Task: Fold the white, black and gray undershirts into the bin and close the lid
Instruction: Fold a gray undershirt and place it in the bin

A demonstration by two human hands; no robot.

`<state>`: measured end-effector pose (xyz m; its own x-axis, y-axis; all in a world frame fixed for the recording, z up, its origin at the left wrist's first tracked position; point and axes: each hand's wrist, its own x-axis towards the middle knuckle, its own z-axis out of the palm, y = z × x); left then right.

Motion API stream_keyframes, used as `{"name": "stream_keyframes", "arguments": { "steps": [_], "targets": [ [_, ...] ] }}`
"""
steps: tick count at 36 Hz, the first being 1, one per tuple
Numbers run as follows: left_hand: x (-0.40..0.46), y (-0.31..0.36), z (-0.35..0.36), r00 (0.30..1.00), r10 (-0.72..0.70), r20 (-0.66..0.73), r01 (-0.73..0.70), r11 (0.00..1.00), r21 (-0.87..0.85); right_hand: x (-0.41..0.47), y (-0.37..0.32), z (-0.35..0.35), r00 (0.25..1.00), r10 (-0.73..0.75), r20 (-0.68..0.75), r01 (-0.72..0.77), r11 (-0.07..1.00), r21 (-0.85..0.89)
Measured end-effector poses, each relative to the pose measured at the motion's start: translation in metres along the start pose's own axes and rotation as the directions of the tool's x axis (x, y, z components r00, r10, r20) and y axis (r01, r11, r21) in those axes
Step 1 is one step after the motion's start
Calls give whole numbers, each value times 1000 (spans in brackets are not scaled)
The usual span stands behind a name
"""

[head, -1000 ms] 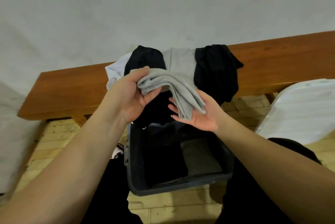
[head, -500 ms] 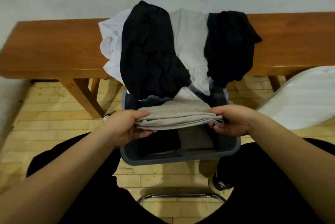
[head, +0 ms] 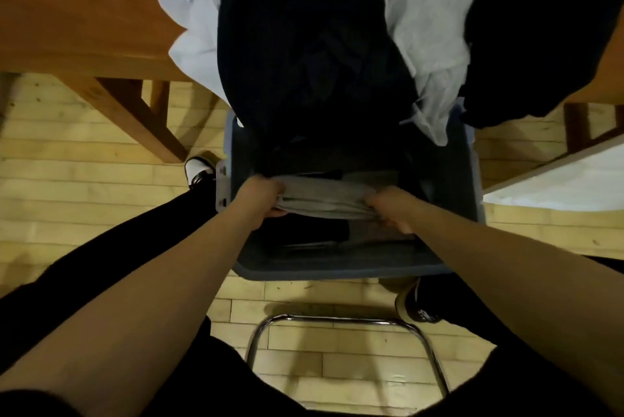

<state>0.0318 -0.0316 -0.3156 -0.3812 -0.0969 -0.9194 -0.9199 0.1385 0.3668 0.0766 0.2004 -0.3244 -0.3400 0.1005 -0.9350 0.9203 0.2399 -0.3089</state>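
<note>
A folded gray undershirt point(head: 324, 197) is held inside the open dark gray bin point(head: 337, 271) on the floor. My left hand point(head: 260, 195) grips its left end and my right hand point(head: 388, 210) grips its right end. Beneath it, folded dark and gray garments point(head: 314, 234) lie on the bin's bottom. On the wooden bench point(head: 84, 11) behind the bin hang a white undershirt point(head: 196, 28), a black one point(head: 304, 45), a light gray one point(head: 429, 28) and another black one point(head: 540, 28), some draping over the bin's far rim.
The white bin lid point(head: 567, 177) leans at the right. A bench leg point(head: 135, 112) stands left of the bin. My shoes point(head: 197, 171) flank the bin on the wooden floor. A chrome chair frame point(head: 344, 325) sits just in front of me.
Both hands have lowered the folded gray undershirt from above the bin's rim down into the bin. My view has tilted further downward and closer.
</note>
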Motion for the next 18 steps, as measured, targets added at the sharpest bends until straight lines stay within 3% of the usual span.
{"name": "stream_keyframes", "arguments": {
  "steps": [5,8,9,10,11,13,18],
  "targets": [
    [41,-7,-13,986,116,-118,-105,990,94,36,-14,23,976,-215,-25,213,975,-64],
    [68,-31,-17,951,222,-217,-112,898,426,63,-3,39,981,-196,3,194,969,-154],
    [70,-35,-16,952,258,-167,-90,752,653,73,6,46,985,-170,27,172,964,-201],
    [69,-39,-15,967,240,-87,-57,537,842,81,13,51,990,-130,53,139,958,-250],
    [73,-46,-14,981,190,-24,-27,259,965,90,23,56,994,-76,75,95,951,-293],
    [81,-59,-13,993,115,15,-8,-53,999,100,37,65,996,-33,88,61,940,-337],
    [89,-79,-7,999,-16,42,-45,-290,956,116,56,73,997,-18,79,47,926,-375]
  ]
}}
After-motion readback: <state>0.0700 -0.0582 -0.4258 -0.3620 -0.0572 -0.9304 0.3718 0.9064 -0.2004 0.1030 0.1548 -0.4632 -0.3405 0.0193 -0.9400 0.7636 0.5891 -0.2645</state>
